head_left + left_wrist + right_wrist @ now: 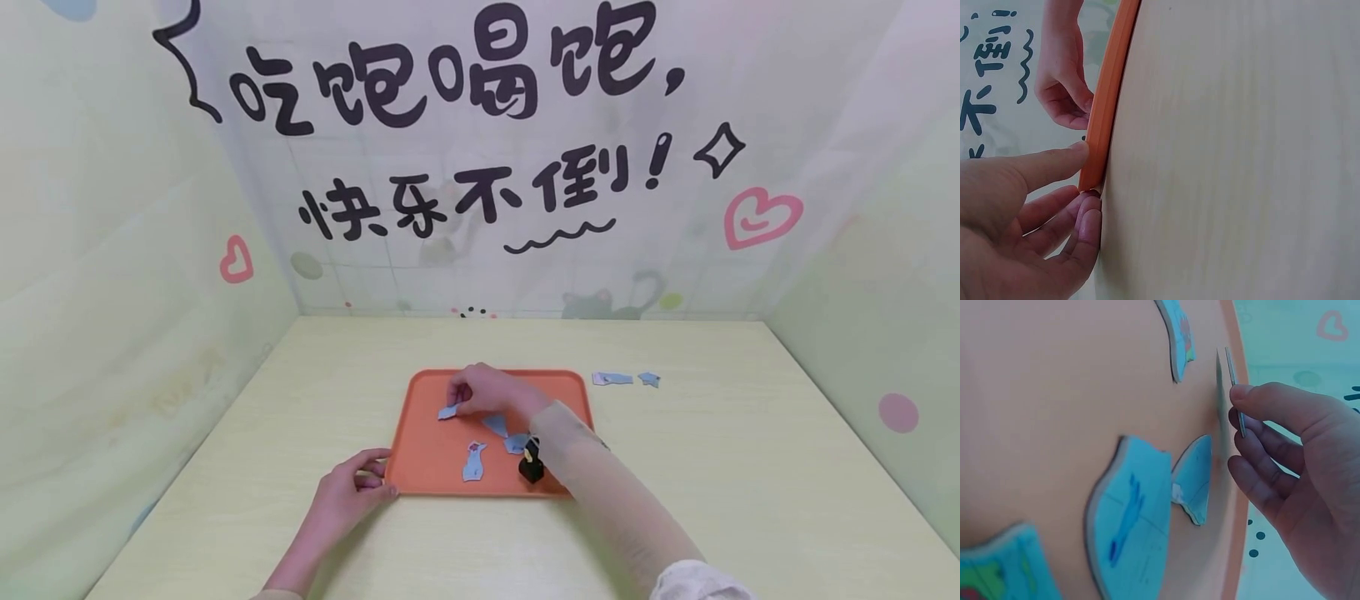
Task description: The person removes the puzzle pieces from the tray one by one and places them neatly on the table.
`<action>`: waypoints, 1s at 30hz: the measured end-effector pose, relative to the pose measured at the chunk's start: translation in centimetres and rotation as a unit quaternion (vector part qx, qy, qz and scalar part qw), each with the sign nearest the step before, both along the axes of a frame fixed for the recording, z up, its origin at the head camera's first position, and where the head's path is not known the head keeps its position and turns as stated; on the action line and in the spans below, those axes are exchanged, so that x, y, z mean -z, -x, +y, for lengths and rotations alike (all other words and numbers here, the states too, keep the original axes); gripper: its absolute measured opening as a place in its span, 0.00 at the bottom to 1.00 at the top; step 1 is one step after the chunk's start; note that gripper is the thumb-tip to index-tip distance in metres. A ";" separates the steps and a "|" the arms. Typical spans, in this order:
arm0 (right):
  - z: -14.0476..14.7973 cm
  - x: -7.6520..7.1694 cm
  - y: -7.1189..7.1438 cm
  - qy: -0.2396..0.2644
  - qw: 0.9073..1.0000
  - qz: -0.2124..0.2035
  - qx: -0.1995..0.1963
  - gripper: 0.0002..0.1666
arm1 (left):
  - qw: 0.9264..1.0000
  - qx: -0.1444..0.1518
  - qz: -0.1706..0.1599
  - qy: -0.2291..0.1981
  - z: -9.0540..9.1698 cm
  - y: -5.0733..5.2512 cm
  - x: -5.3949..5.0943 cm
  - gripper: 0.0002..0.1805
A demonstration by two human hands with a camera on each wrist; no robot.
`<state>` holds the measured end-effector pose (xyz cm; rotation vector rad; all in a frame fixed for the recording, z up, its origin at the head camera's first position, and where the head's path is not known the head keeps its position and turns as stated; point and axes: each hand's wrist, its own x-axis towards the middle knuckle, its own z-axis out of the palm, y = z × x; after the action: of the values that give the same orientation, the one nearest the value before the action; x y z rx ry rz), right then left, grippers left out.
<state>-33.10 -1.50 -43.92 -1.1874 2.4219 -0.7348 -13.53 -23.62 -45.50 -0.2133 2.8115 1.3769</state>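
Observation:
In the head view my right hand (491, 390) is over the back left part of an orange tray (431, 479), pinching a small light-blue puzzle piece (447, 412) between thumb and fingers. The right wrist view shows that held piece (1230, 367) edge-on, above the tray surface. One upright-looking piece (473, 462) lies at the tray's front middle. Two more, a blue piece (495, 425) and a neighbouring piece (516, 444), lie under the right forearm. My left hand (351, 486) grips the tray's front left corner, thumb at the front rim (1107, 94), fingers round the side.
Right of the tray, a long puzzle piece (613, 378) and a small jagged one (649, 380) lie on the pale wooden table (720, 467). A black object (531, 467) shows beneath the right wrist. Printed cloth walls (487, 275) enclose the table's back and sides.

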 end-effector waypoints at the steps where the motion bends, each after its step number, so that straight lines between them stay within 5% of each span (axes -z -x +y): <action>1: 0.0 0.0 0.0 0.004 1.000 0.002 -0.002 0.04 | 1.000 0.000 0.000 -0.002 0.0 0.0 0.0 0.28; 14: 1.3 -1.9 0.1 0.027 0.999 0.023 0.012 0.10 | 1.000 -0.001 -0.002 -0.012 0.1 -0.1 0.0 0.28; 30: 4.5 -5.6 1.6 0.044 0.994 0.099 0.022 0.11 | 1.000 -0.001 -0.004 -0.005 0.0 -0.1 0.0 0.28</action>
<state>-34.67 2.98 -38.35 -1.3011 2.6075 -0.7786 -13.46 -23.59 -45.53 -0.2221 2.7987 1.3865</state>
